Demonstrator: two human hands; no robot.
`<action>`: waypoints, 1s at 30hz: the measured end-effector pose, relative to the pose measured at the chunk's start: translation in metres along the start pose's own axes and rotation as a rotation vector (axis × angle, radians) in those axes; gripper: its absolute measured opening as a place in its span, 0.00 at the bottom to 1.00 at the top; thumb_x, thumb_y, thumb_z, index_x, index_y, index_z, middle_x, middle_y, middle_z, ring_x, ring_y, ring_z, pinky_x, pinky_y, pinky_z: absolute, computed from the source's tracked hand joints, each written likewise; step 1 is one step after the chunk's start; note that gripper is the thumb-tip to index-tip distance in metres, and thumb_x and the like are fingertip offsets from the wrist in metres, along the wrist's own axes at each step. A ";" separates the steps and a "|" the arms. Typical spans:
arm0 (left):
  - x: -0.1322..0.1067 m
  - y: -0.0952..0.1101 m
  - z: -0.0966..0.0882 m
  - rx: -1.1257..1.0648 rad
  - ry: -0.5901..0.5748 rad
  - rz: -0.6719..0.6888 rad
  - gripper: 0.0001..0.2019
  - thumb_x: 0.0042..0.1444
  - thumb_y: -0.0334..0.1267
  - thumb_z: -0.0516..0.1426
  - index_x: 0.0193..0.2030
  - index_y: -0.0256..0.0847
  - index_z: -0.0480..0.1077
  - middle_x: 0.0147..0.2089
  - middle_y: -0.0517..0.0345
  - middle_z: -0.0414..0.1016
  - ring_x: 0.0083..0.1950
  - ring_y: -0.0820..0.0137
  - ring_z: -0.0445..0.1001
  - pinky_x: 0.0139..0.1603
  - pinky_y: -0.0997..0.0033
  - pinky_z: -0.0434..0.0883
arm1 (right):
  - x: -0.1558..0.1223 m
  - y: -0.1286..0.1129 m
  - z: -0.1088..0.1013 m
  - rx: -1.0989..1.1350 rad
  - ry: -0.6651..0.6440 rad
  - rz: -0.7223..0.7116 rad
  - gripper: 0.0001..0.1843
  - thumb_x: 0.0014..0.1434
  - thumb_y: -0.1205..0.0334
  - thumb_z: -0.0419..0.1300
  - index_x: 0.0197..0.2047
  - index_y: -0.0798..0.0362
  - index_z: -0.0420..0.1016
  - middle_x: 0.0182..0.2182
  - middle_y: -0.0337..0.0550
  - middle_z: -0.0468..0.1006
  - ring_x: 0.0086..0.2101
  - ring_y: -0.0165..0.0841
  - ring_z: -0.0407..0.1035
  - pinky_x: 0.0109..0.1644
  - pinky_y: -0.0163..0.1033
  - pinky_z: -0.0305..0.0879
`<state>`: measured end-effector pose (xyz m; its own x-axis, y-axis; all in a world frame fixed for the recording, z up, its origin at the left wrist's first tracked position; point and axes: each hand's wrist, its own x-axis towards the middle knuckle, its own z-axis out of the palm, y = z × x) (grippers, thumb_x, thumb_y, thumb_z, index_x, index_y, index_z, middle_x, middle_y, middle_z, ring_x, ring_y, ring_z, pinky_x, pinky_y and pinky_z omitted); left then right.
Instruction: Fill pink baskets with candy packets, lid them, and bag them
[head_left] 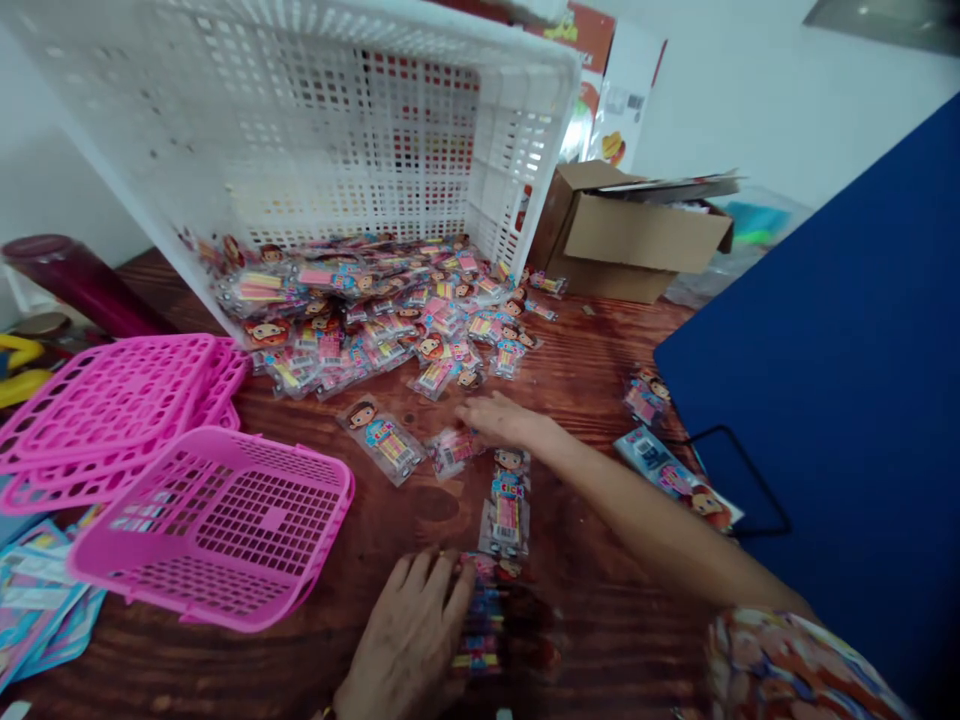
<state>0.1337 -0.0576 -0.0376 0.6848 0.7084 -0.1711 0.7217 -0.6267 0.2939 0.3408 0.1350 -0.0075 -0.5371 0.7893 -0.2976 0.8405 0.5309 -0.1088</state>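
At the bottom centre, my left hand (416, 620) has its fingers bent over the left end of a row of small clear plastic packets (480, 640), each with a cartoon figure and coloured sticks. My right hand (501, 416) reaches over the table with fingers stretched to the left. Just under it lies another packet (452, 452), partly covered; whether the fingers touch it I cannot tell. Single packets lie close by: one to the left (384, 440) and one (507, 503) between my hands. Blur hides detail in the row's right end.
A white crate (517, 120) lies tipped on its side, packets (375, 310) spilling from it. Left are a pink basket (315, 590), pink lattice pieces (112, 390) and printed cards (45, 600). A cardboard box (630, 240) stands behind. A blue panel (840, 380) rises at right.
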 end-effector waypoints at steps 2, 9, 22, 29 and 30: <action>0.000 -0.001 0.001 -0.005 0.000 0.006 0.42 0.47 0.54 0.65 0.67 0.43 0.56 0.63 0.44 0.65 0.61 0.52 0.63 0.63 0.47 0.61 | 0.008 -0.003 -0.001 -0.030 -0.011 -0.014 0.16 0.53 0.66 0.64 0.47 0.50 0.77 0.51 0.50 0.75 0.51 0.45 0.67 0.54 0.47 0.61; -0.002 0.002 -0.004 0.011 0.002 -0.006 0.42 0.46 0.50 0.66 0.66 0.41 0.57 0.64 0.45 0.64 0.60 0.51 0.63 0.64 0.47 0.60 | -0.019 0.026 -0.039 0.095 0.083 -0.043 0.10 0.60 0.64 0.56 0.47 0.51 0.71 0.38 0.43 0.78 0.39 0.37 0.70 0.51 0.44 0.57; -0.001 0.006 -0.016 -0.009 -0.014 0.010 0.41 0.46 0.50 0.66 0.64 0.38 0.57 0.61 0.44 0.65 0.59 0.52 0.63 0.62 0.49 0.62 | -0.073 0.007 0.022 -0.246 -0.029 -0.298 0.07 0.62 0.66 0.55 0.38 0.53 0.74 0.44 0.53 0.73 0.46 0.43 0.65 0.50 0.48 0.56; 0.002 0.006 -0.023 -0.021 -0.028 0.014 0.42 0.44 0.49 0.68 0.63 0.38 0.58 0.59 0.45 0.66 0.56 0.53 0.65 0.59 0.49 0.64 | -0.059 -0.001 -0.008 0.200 -0.112 0.068 0.11 0.58 0.61 0.61 0.44 0.53 0.67 0.38 0.43 0.77 0.37 0.36 0.70 0.42 0.38 0.58; 0.002 0.006 -0.022 -0.022 -0.020 0.017 0.42 0.44 0.48 0.68 0.64 0.38 0.57 0.60 0.45 0.66 0.56 0.53 0.65 0.59 0.49 0.63 | -0.059 -0.007 -0.007 0.244 -0.095 0.090 0.13 0.58 0.60 0.61 0.44 0.52 0.66 0.39 0.43 0.77 0.37 0.36 0.71 0.39 0.36 0.57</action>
<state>0.1368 -0.0526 -0.0155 0.6988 0.6909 -0.1851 0.7079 -0.6310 0.3174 0.3661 0.0873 0.0177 -0.4598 0.7912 -0.4031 0.8833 0.3606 -0.2997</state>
